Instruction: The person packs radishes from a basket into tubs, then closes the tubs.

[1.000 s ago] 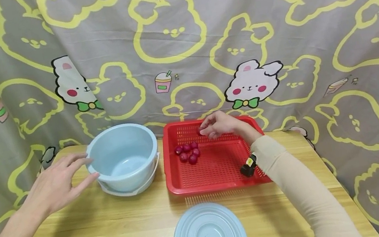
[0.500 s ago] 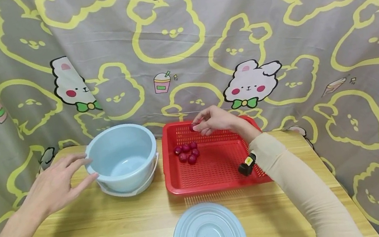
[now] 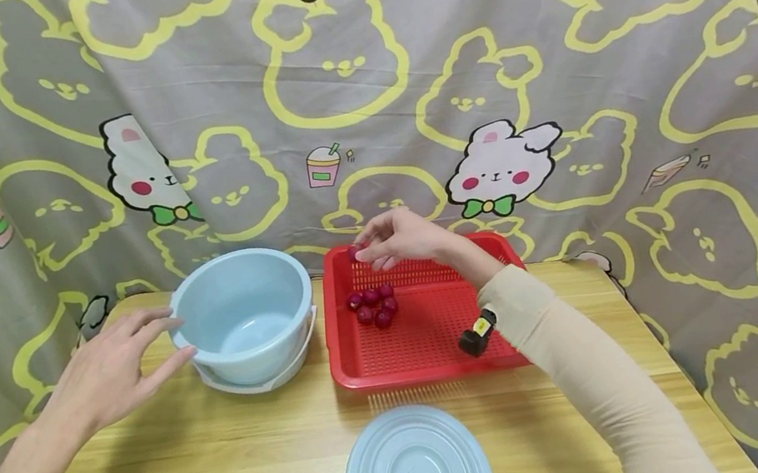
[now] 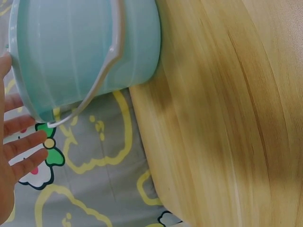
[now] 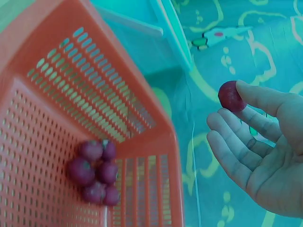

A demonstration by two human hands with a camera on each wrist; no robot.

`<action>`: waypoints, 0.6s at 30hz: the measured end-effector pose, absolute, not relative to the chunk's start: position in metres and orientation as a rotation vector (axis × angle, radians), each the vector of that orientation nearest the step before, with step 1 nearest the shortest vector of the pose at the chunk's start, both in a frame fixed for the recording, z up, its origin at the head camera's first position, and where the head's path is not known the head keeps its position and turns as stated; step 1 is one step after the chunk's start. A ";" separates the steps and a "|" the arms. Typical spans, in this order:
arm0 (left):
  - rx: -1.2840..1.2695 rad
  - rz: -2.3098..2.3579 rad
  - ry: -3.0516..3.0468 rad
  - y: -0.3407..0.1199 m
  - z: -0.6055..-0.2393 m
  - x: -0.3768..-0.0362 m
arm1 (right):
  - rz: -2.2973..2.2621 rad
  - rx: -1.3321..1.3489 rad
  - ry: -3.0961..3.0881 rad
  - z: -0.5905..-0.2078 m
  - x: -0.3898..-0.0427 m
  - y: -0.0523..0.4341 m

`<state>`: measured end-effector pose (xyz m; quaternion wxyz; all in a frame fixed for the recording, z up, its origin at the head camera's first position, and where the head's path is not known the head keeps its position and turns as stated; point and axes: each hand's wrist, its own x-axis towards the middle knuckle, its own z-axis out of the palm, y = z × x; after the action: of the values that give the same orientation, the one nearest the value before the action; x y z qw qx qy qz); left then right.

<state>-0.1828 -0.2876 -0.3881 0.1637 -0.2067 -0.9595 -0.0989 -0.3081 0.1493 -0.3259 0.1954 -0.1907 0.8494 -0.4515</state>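
Note:
My right hand (image 3: 388, 242) pinches a small red fruit (image 3: 355, 252) between thumb and fingertips above the back left corner of the red basket (image 3: 437, 349); the right wrist view shows the fruit (image 5: 230, 96) at my fingertips (image 5: 246, 90). Several more red fruits (image 3: 374, 306) lie clustered in the basket (image 5: 47, 61). My left hand (image 3: 114, 363) rests with straight fingers against the left side of the light blue bucket (image 3: 245, 315), fingertips at its rim. In the left wrist view the bucket (image 4: 85, 47) and my fingers (image 4: 21, 146) show.
A light blue lid (image 3: 416, 471) lies on the wooden table (image 3: 237, 464) near the front edge. A patterned curtain (image 3: 396, 73) hangs close behind the table. The bucket's handle (image 4: 106, 71) hangs down its side.
My right hand has lifted the pinched fruit and carried it left, from over the basket's middle back to its back left corner. The left hand has stayed at the bucket.

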 end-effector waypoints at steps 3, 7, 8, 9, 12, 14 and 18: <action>-0.589 -0.284 -2.735 -0.288 -0.388 -0.183 | -1.259 -0.572 2.370 -0.324 -0.305 0.138; -0.588 -0.281 -2.738 -0.288 -0.388 -0.183 | -1.271 -0.609 2.337 -0.321 -0.302 0.122; -0.589 -0.281 -2.736 -0.289 -0.388 -0.183 | -1.283 -0.612 2.321 -0.321 -0.302 0.117; -0.590 -0.281 -2.735 -0.289 -0.388 -0.183 | -1.298 -0.619 2.305 -0.320 -0.301 0.113; -0.596 -0.285 -2.729 -0.289 -0.388 -0.183 | -1.328 -0.642 2.269 -0.317 -0.300 0.100; -0.601 -0.289 -2.725 -0.289 -0.389 -0.183 | -1.334 -0.661 2.251 -0.316 -0.298 0.092; -0.607 -0.292 -2.718 -0.288 -0.390 -0.184 | -1.331 -0.680 2.221 -0.315 -0.295 0.077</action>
<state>-0.1840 -0.2882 -0.3899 0.1697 -0.2136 -0.9566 -0.1027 -0.2954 0.0767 -0.3153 0.2304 -0.2474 0.8073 -0.4838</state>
